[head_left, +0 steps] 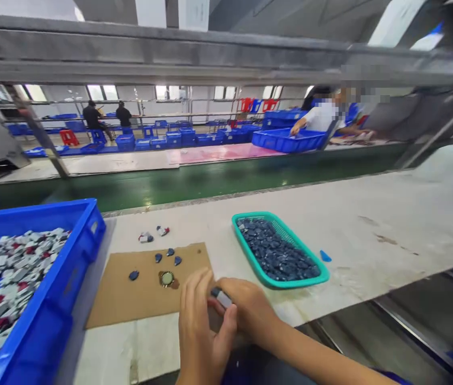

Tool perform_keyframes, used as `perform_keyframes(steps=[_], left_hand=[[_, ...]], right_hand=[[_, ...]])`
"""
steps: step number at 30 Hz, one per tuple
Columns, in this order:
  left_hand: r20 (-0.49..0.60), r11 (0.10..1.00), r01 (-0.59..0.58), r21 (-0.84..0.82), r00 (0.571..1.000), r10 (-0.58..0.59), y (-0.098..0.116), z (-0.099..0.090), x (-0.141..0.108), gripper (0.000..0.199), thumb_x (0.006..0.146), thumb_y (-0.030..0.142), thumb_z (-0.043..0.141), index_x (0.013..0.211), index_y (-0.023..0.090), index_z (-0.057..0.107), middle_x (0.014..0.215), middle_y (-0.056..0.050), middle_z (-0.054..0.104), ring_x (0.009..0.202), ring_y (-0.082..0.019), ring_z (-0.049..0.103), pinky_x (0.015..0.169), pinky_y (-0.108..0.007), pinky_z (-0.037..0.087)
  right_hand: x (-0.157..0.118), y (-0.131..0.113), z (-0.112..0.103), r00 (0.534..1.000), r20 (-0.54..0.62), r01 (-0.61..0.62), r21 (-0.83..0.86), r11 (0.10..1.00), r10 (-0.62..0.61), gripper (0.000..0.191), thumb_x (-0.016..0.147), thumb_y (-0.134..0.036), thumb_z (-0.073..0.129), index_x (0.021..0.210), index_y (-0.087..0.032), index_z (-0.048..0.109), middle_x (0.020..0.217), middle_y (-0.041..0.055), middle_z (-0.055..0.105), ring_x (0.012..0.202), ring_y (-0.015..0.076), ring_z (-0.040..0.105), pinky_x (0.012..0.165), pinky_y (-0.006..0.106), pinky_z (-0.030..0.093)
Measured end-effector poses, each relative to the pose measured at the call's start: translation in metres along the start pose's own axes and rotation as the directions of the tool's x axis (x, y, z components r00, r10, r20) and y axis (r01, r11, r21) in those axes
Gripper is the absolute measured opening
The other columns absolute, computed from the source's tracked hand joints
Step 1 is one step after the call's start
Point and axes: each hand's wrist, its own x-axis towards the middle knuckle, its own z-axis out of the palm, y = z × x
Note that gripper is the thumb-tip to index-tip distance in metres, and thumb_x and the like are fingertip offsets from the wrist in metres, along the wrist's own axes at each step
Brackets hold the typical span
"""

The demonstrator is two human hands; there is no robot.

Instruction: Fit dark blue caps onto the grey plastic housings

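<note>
I have the right hand (250,305) clamped by its fingertips on a small grey-and-dark plastic piece (223,298). The left hand (202,326) curves around the same piece from the other side, thumb and fingers parted; I cannot tell whether they press on it.

Just beyond the grip and to its right, I see a teal plastic basket (290,283) with perforated walls, heaped with small dark blue-grey pieces (278,248). Well to the left of the grip stands a big blue plastic tray (76,272), holding many grey-white pieces with dark red parts (17,267), a patch of its blue floor showing through.

Near the left fingers, a flat brown cardboard sheet (130,305) carries four loose dark pieces and a round gold-rimmed disc (167,278).

I have the near edge of the white tabletop (370,230) running beneath the hands. The basket's rim leaves a narrow gap beside the right knuckles; bare surface stretches right past the basket, where a bright blue chip (324,256) lies against its rim.
</note>
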Motion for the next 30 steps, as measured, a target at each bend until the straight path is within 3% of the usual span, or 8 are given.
perform_keyframes(steps=[3, 5, 7, 11, 15, 30], left_hand=[[0.045, 0.981, 0.182, -0.068, 0.983, -0.179, 0.002, -0.009, -0.018, 0.060, 0.075, 0.030, 0.059, 0.127, 0.018, 0.032, 0.123, -0.015, 0.050, 0.112, -0.026, 0.049, 0.089, -0.044, 0.045], [0.085, 0.982, 0.148, -0.113, 0.987, -0.139, 0.005, -0.010, -0.026, 0.058, 0.071, 0.028, 0.064, 0.122, 0.020, 0.039, 0.116, -0.011, 0.056, 0.105, -0.023, 0.055, 0.086, -0.038, 0.049], [0.049, 0.989, 0.067, -0.130, 0.997, -0.061, 0.008, -0.008, -0.030, 0.051, 0.070, 0.023, 0.065, 0.116, 0.023, 0.045, 0.111, -0.008, 0.058, 0.103, -0.020, 0.056, 0.085, -0.032, 0.049], [-0.056, 0.991, -0.043, -0.126, 0.998, 0.037, 0.011, -0.009, -0.035, 0.049, 0.069, 0.015, 0.064, 0.115, 0.023, 0.048, 0.110, -0.005, 0.060, 0.103, -0.015, 0.056, 0.087, -0.023, 0.047], [-0.093, 0.986, -0.089, -0.143, 0.993, 0.076, 0.010, -0.014, -0.034, 0.046, 0.069, 0.014, 0.066, 0.112, 0.022, 0.050, 0.108, -0.004, 0.062, 0.101, -0.012, 0.056, 0.090, -0.019, 0.044], [-0.163, 0.984, 0.038, -0.172, 0.984, -0.066, -0.004, -0.003, -0.036, 0.052, 0.069, 0.023, 0.066, 0.117, 0.024, 0.048, 0.108, -0.004, 0.061, 0.100, -0.017, 0.056, 0.089, -0.027, 0.045]], right_hand=[[-0.011, -0.003, 0.015, 0.978, -0.202, 0.076, 0.146, 0.986, -0.046, 0.020, 0.086, -0.032, 0.046, 0.078, -0.015, 0.051, 0.068, 0.0033, 0.054, 0.063, 0.0137, 0.051, 0.056, 0.025, 0.040], [-0.019, -0.005, 0.019, 0.932, -0.359, 0.140, 0.214, 0.967, -0.055, 0.010, 0.084, -0.026, 0.050, 0.081, -0.016, 0.051, 0.066, 0.0014, 0.052, 0.059, 0.0127, 0.049, 0.052, 0.024, 0.037], [-0.024, -0.007, 0.023, 0.907, -0.419, 0.169, 0.287, 0.943, -0.035, 0.005, 0.082, -0.020, 0.051, 0.086, -0.017, 0.049, 0.066, 0.0000, 0.050, 0.058, 0.0118, 0.048, 0.050, 0.022, 0.036], [-0.029, -0.016, 0.032, 0.898, -0.438, 0.168, 0.447, 0.878, 0.051, 0.011, 0.081, -0.017, 0.050, 0.091, -0.019, 0.048, 0.074, 0.0011, 0.050, 0.063, 0.0125, 0.048, 0.052, 0.023, 0.039], [-0.026, -0.021, 0.033, 0.886, -0.452, 0.162, 0.511, 0.844, 0.103, 0.014, 0.078, -0.016, 0.053, 0.090, -0.020, 0.047, 0.074, 0.0003, 0.049, 0.061, 0.0123, 0.047, 0.050, 0.023, 0.038], [-0.021, -0.023, 0.047, 0.942, -0.330, 0.143, 0.569, 0.810, 0.067, 0.024, 0.081, -0.018, 0.053, 0.103, -0.023, 0.045, 0.080, -0.0013, 0.054, 0.066, 0.0094, 0.051, 0.056, 0.018, 0.042]])
